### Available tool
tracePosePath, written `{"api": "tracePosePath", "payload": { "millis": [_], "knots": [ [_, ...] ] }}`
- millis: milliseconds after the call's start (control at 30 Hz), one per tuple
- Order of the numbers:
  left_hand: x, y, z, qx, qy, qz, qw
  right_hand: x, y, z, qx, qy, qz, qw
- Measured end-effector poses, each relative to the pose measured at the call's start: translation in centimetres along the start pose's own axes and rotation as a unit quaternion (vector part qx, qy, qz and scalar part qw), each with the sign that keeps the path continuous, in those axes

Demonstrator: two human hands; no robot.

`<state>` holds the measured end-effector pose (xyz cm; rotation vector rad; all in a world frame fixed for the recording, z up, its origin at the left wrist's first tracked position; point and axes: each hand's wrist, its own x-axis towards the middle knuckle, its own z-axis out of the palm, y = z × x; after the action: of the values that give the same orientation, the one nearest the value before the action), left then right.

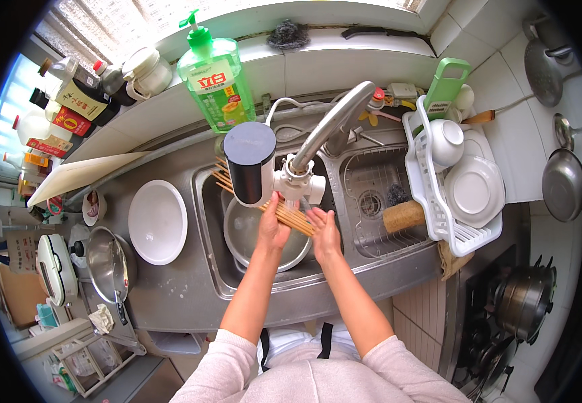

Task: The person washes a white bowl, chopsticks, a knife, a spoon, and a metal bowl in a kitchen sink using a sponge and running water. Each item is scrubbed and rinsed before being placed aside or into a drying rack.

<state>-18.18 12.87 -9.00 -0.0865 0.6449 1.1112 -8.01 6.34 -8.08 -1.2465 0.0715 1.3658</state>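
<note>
Under the faucet with its attached water filter, my left hand grips a bundle of wooden chopsticks that slants across the left sink basin. Water falls from the filter's outlet onto the sticks. Beside their right end is my right hand, its palm turned up and fingers spread, close to the sticks; whether it touches them is hard to tell. Below the hands, a round metal bowl sits in the basin. The far ends of the chopsticks reach out to the left behind the filter.
A white plate lies on the steel counter at left, near a metal pot. In the right basin, a wire rack holds a brown sponge roll. A white dish rack stands beyond. Green detergent bottle stands behind.
</note>
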Motion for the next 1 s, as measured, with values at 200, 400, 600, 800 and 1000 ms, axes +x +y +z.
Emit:
{"api": "tracePosePath", "payload": {
  "millis": [200, 400, 600, 800, 1000],
  "knots": [
    [-1.5, -2.6, -0.1, 0.072, -0.019, -0.003, 0.997, 0.8, 0.0, 4.2, 0.053, 0.008, 0.040, 0.998],
    [-3.7, -1.3, 1.1, 0.257, 0.063, 0.003, 0.964, 1.8, 1.6, 3.2, -0.314, -0.167, -0.089, 0.930],
    [-5.4, -1.1, -4.4, 0.691, 0.064, 0.117, 0.710, 2.7, 1.8, 3.9, -0.300, -0.210, -0.094, 0.926],
    [-7.9, 1.0, -3.1, 0.784, 0.022, -0.017, 0.620, 3.6, 0.2, 3.3, -0.106, -0.144, 0.022, 0.984],
    [-8.8, 3.3, -3.6, 0.391, -0.048, -0.367, 0.843, 3.7, -0.3, 3.1, 0.133, -0.302, 0.147, 0.932]
  ]
}}
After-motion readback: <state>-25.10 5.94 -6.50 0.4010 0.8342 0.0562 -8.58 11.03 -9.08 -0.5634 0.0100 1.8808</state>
